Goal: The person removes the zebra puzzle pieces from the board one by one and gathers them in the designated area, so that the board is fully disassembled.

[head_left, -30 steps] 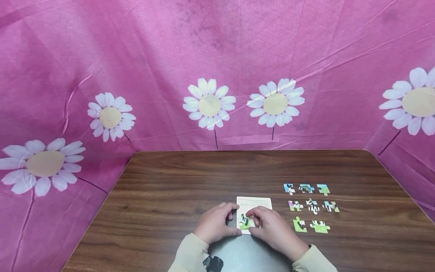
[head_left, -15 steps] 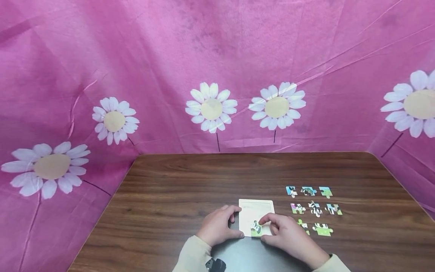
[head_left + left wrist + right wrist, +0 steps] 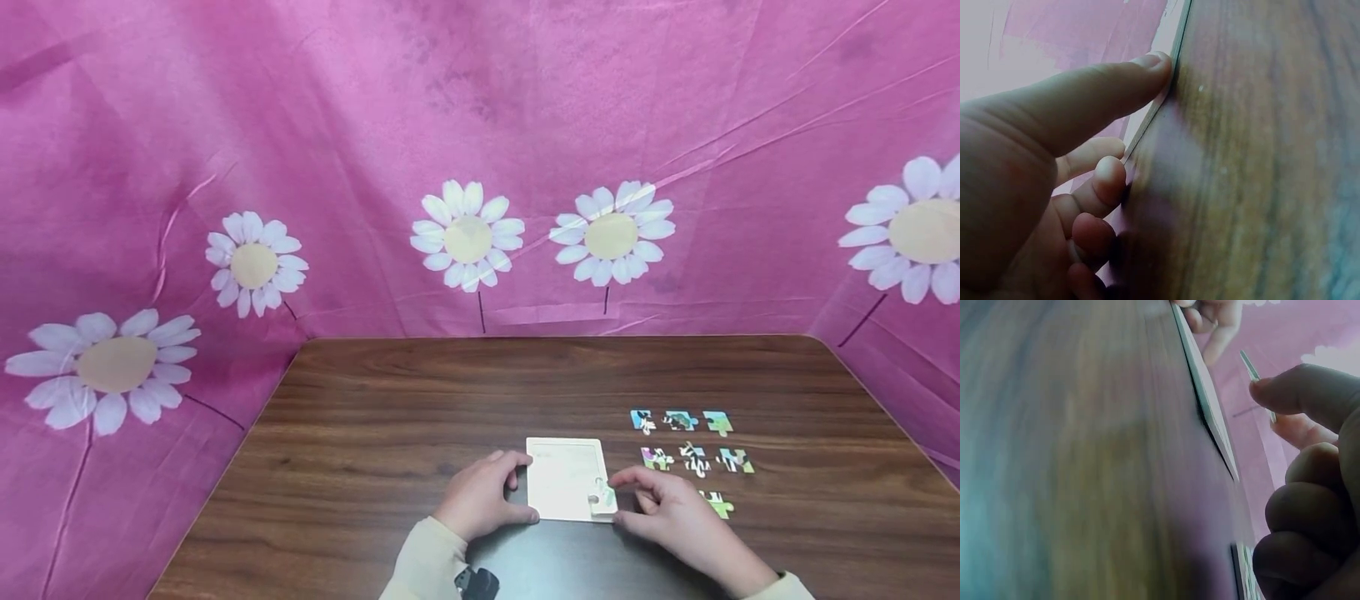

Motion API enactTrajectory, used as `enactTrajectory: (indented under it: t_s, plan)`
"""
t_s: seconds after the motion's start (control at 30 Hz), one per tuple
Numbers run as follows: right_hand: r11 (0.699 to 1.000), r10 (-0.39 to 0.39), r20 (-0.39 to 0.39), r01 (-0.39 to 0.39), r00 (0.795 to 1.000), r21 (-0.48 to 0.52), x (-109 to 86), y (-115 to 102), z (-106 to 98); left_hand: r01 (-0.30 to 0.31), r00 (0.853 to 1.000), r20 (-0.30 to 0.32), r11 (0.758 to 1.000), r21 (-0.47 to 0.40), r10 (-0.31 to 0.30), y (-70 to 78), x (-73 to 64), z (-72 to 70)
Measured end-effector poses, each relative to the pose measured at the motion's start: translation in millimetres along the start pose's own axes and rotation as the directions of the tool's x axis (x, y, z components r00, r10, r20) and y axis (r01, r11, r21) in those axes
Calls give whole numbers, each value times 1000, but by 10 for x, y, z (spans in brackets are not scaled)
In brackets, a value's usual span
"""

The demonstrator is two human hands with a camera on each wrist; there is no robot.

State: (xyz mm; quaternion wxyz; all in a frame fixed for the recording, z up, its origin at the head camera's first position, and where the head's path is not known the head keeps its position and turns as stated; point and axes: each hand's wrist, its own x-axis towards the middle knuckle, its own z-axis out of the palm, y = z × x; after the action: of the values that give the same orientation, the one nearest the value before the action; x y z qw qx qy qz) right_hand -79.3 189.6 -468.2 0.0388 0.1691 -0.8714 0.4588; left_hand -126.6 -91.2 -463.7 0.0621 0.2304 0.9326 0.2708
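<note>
A square white puzzle tray (image 3: 558, 483) lies on the table near its front edge in the head view. My left hand (image 3: 483, 498) holds its left side, the thumb at the near corner and the index finger farther up. The left wrist view shows that thumb (image 3: 1116, 94) on the tray's edge, the other fingers curled below. My right hand (image 3: 678, 517) pinches a puzzle piece (image 3: 602, 497) between thumb and index finger over the tray's lower right corner. Seen from the right wrist, the piece (image 3: 1249, 365) is tilted and raised off the tray (image 3: 1210, 406).
Several loose puzzle pieces (image 3: 693, 458) lie in rows on the wooden table (image 3: 390, 408), right of the tray. My right hand covers part of the nearest row. A pink cloth (image 3: 360, 125) with white flowers hangs behind and beside the table.
My right hand has moved the puzzle piece rightward across the tray, from its lower left to its lower right corner. My left hand stays at the tray's left side.
</note>
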Motion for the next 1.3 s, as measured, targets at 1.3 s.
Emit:
enactTrajectory:
  t_s: [1.3]
  plan:
    - [995, 89, -168, -93, 982, -20, -465, 593, -804, -6, 1000, -4, 1000, -2, 6, -22, 11, 15]
